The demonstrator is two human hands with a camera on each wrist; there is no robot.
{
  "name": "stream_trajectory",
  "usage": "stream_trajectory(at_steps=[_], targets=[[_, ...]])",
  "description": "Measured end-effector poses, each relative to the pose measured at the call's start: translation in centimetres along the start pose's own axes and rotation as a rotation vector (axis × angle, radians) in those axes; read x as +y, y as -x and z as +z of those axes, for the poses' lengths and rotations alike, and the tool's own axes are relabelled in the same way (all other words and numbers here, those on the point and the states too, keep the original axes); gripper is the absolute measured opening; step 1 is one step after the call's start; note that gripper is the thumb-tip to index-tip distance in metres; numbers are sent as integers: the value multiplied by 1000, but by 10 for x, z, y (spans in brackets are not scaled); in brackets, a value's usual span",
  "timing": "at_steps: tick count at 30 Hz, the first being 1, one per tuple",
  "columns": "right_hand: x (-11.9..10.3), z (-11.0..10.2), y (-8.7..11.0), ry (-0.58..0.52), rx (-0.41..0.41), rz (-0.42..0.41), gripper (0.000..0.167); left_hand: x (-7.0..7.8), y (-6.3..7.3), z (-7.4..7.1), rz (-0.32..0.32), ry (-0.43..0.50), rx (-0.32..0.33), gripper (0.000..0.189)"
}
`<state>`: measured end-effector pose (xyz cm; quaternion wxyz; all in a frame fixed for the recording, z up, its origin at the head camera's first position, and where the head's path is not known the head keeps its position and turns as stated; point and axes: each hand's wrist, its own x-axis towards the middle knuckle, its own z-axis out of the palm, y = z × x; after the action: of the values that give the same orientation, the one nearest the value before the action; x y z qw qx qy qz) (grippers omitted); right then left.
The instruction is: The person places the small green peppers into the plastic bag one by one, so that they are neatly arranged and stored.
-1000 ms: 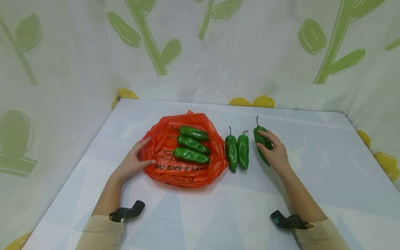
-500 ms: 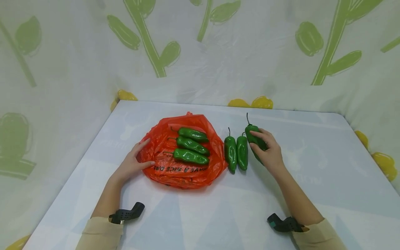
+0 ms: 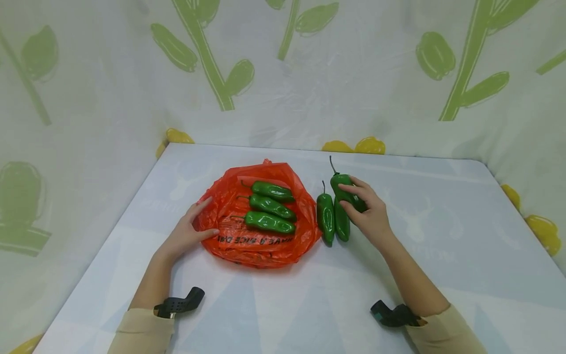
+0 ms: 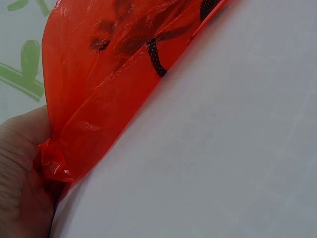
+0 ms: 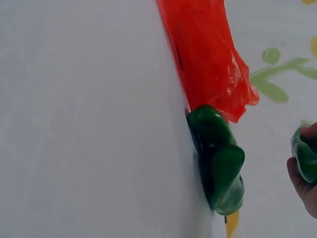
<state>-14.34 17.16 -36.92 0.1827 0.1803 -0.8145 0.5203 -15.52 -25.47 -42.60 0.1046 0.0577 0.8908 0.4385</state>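
The left hand grips the left edge of the red plastic bag, bunched plastic showing between thumb and fingers in the left wrist view, and it has stayed at that edge through the past second. The right hand has its fingers and thumb closed about the sides of a held green pepper, and here lies the change: it has carried the pepper leftward and now holds it up over the upper part of the right loose pepper — raised clear of it, by the right wrist view. For the work in hand this seems to put the pepper nearer the bag, though it is not yet over it. The left loose pepper lies just beside its neighbour, next to the bag's right side. In the bag three peppers lie in a row, stems leftward. All this rests on a pale table, with a plant-printed backdrop behind.
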Motion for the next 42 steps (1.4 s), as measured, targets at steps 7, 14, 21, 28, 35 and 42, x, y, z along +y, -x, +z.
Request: stream_trajectory(at_steps=[7,14,21,28,35,42], targets=[[-6,11,-4,5,-44,-74,36,0,0,0,7,-3,-1,89],[-16,25,-7,27,-83,-101,37,-1,0,-1,2,-3,-6,89],[-28,42,-11,-1,-132,-186,36,0,1,-2,-4,0,-4,89],[-33,61,-13,-18,-166,-300,37,-2,-1,0,7,14,-6,89],[-35,79,-13,-24,-211,-350,35,0,0,0,7,13,-7,89],[-38,97,-15,-47,-285,-408,32,1,0,0,11,14,-2,88]])
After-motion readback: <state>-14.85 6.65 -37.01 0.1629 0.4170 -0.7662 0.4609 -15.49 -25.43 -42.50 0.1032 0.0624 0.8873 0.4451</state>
